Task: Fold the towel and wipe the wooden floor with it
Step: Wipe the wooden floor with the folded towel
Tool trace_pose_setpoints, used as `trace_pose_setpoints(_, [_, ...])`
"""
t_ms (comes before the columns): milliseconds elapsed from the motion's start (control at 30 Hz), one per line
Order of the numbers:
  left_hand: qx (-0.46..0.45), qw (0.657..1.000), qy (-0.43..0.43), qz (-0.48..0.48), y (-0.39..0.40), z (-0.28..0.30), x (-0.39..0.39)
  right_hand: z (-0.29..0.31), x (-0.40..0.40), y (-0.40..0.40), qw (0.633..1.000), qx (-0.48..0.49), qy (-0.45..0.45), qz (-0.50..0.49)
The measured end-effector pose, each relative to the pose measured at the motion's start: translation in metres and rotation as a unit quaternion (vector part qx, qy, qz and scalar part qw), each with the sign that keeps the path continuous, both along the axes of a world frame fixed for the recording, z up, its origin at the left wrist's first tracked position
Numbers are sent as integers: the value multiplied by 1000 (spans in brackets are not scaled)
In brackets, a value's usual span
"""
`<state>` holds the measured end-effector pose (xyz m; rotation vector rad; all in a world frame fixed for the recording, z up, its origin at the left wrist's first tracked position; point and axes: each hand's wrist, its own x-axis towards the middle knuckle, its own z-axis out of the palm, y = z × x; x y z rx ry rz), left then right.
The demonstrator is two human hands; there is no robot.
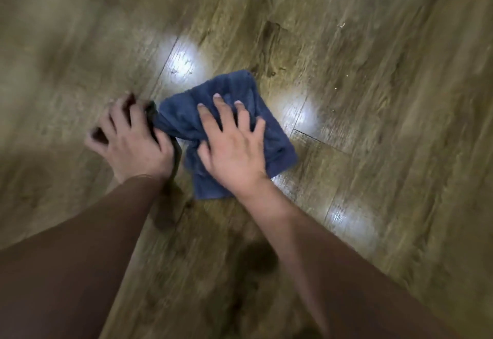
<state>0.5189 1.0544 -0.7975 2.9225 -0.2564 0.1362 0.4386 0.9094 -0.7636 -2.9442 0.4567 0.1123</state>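
both hands (233,151) press folded blue towel (229,90), long axis upper-left to lower-right.

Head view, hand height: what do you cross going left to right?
Bare wooden floor → left hand, at the towel's left corner → blue towel → right hand, flat on the towel → glare patch → more floor.
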Motion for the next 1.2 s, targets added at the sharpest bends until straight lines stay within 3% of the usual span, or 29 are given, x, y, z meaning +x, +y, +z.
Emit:
trace_pose_setpoints(100, [1, 1000, 10, 8, -2, -1, 0, 2, 4, -63, 998, -32, 8, 47])
trace_pose_setpoints(300, [15, 999, 25, 13, -1, -2, 0, -2, 36, -180, 969, -62, -9, -238])
trace_pose_setpoints(433, [5, 1000, 29, 9, -3, -1, 1, 2, 42, -166, 962, -63, -7, -264])
trace_pose_setpoints(867, [5, 999, 48, 4, -3, 3, 0, 3, -95, 45, 999, -18, 38, -8])
trace_pose_setpoints(1100, [-5, 998, 59, 4, 0, -3, 1, 11, -84, -3, 993, -20, 54, 105])
trace_pose_setpoints(1200, [2, 999, 51, -1, 2, -7, 0, 10, -67, -43, 993, -31, 41, 103])
